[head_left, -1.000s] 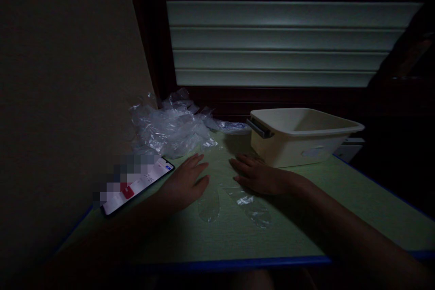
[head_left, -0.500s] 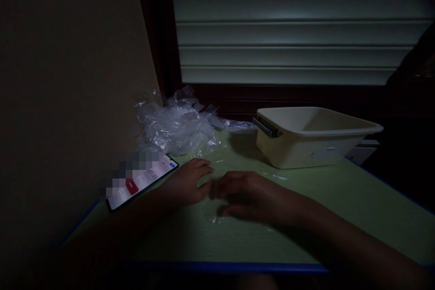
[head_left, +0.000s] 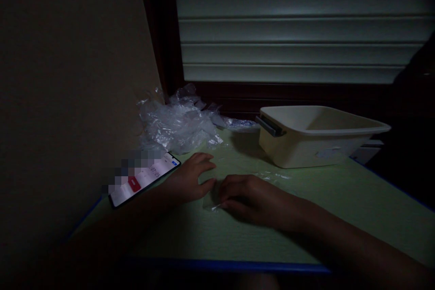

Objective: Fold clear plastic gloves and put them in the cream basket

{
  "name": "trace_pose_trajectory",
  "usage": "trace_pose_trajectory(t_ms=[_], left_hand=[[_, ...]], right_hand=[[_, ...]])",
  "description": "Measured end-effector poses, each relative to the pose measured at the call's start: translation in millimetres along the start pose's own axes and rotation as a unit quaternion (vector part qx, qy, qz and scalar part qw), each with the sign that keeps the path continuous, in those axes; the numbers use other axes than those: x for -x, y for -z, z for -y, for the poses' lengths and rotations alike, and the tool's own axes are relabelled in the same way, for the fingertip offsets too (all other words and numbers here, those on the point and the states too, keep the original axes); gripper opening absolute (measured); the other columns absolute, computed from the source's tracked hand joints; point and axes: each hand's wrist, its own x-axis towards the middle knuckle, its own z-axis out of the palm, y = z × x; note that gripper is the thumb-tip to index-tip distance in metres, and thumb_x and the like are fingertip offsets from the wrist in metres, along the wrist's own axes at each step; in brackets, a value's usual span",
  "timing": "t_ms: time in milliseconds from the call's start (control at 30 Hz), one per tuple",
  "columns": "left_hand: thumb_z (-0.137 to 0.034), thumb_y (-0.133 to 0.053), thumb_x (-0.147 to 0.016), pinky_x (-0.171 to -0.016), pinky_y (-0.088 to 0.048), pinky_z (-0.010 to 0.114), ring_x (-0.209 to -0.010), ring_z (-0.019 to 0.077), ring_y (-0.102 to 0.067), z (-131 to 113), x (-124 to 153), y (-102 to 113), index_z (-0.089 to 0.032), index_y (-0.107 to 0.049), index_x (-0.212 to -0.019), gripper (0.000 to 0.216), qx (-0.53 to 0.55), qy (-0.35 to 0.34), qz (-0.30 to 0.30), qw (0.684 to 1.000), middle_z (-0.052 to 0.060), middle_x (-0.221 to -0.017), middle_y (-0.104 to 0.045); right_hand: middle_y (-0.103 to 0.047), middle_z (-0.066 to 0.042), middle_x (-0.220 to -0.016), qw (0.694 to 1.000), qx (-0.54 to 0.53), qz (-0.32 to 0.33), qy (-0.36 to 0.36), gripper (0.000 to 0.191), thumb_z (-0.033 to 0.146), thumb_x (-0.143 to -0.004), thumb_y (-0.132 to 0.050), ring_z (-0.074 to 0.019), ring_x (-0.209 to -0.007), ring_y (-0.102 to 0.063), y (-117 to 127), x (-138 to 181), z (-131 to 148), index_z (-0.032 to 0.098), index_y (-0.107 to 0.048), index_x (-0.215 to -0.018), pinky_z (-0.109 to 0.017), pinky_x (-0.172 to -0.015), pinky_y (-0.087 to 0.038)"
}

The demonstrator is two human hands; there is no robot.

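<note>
A thin clear plastic bag, hard to make out in the dim light, lies on the green table between my hands. My right hand has thumb and fingers closed on its near right edge. My left hand rests at its far left side, fingers spread and thumb reaching toward the right hand. More clear film glints on the tabletop just beyond my right knuckles.
A heap of crumpled clear plastic bags stands at the back left against the wall. A lit phone lies beside my left forearm. At the back right sits a cream plastic bin with a dark handle clip.
My right hand's fingers have come together on the bag's edge, where they were apart before. My left hand has barely moved. The view has shifted slightly.
</note>
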Motion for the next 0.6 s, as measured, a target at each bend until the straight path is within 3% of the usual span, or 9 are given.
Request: trace_pose_trajectory(t_ms=[133,233,400,600], left_hand=[[-0.015,-0.040,-0.078,-0.081,-0.044,0.031,-0.089,0.0178,-0.056,2.0,-5.7,6.8,-0.014,-0.061,-0.080,0.021,0.137,-0.018,-0.011,0.990,0.007,-0.090,-0.060],[-0.013,-0.037,-0.070,-0.068,-0.044,0.027,-0.073,0.0156,-0.055,4.3,-6.6,9.5,-0.014,-0.058,-0.068,0.021,0.164,-0.034,0.013,0.986,0.004,-0.073,-0.056],[-0.014,-0.042,-0.063,-0.067,-0.041,0.027,-0.073,0.0160,-0.051,0.1,-3.6,11.0,-0.014,-0.054,-0.061,0.012,0.141,-0.050,0.043,0.988,0.003,-0.071,-0.051],[-0.012,-0.046,-0.072,-0.069,-0.040,0.027,-0.074,0.0159,-0.048,-4.6,-3.2,9.5,-0.015,-0.052,-0.061,0.013,0.082,-0.041,0.044,0.995,0.002,-0.071,-0.049]], right_hand=[[-0.060,-0.004,-0.079,0.991,-0.075,-0.073,-0.085,0.011,0.014,-0.082,-0.049,-0.0135,-0.074,-0.055,1.5,-1.3,-0.4,0.014,-0.060,-0.080,-0.024,-0.069,-0.042],[-0.057,-0.002,-0.073,0.968,-0.162,-0.115,-0.153,0.012,0.020,-0.083,-0.049,-0.0121,-0.067,-0.052,-0.3,-2.9,-5.6,0.014,-0.057,-0.077,-0.023,-0.062,-0.040],[-0.052,0.001,-0.068,0.930,-0.272,-0.152,-0.195,0.016,0.028,-0.083,-0.048,-0.0102,-0.061,-0.048,-6.1,-6.1,-17.9,0.015,-0.052,-0.075,-0.022,-0.056,-0.036],[-0.054,0.000,-0.065,0.916,-0.302,-0.175,-0.198,0.016,0.030,-0.080,-0.051,-0.0111,-0.060,-0.050,-11.2,-8.0,-27.4,0.016,-0.051,-0.073,-0.024,-0.058,-0.038]])
